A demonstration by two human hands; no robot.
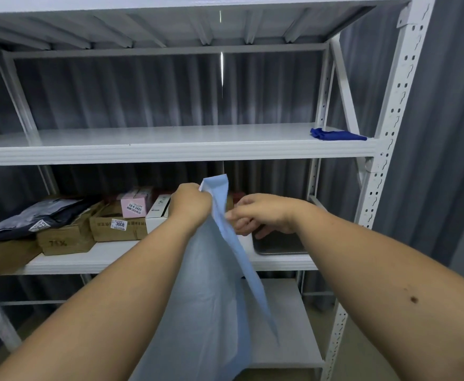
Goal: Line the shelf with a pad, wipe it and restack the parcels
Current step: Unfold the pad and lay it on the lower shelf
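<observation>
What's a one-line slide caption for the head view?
Left hand grips a light-blue pad as the right hand pinches its edge, below the bare shelf holding a dark-blue cloth.

We held both bare forearms stretched forward and upward, converging at centre. Our left hand (191,203) was clenched in fist, knuckles up, gripping top corner of light blue sheet pad (211,298). Our right hand (258,214) sat just beside, wrist bent, fingers (242,229) loosely curled, fingertips pinching pad's folded edge.
</observation>
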